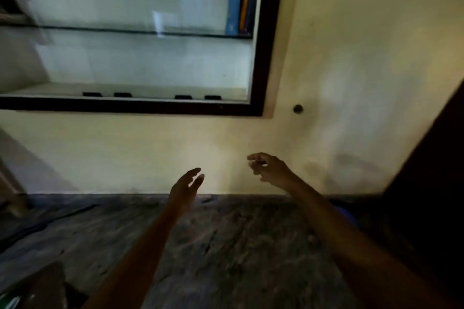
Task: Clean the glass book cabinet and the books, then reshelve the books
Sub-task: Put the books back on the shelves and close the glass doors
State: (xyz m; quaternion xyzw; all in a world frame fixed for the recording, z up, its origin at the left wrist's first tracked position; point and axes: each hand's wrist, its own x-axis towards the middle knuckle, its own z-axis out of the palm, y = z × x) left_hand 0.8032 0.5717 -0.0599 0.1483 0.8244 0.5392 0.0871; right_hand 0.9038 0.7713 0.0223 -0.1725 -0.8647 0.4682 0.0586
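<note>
Nearest the camera, lower left corner: a brownish object (47, 281) with a green-and-white edge, too blurred to be identified.

Floor (226, 246): dark mottled stone, spread beneath both forearms and met by the wall further off.

Left hand (185, 183): raised in front of the wall, fingers extended and relaxed, nothing held.

Right hand (271, 169): raised near the left hand but apart from it, fingers loosely curled, nothing held.

Blue patch (347, 214): glimpsed behind the right forearm, not identifiable.

Wall (351, 57): cream, smudged, fitted with a small round dark stud (298, 108).

Glass book cabinet (268, 45): dark-framed, set in the wall above and well apart from both hands; reflections are carried on the pane. Four small dark tabs (91, 94) are ranged along its bottom edge.

Books (242, 5): blue and orange, stood upright behind the glass at the right end of the upper shelf (150, 31).
</note>
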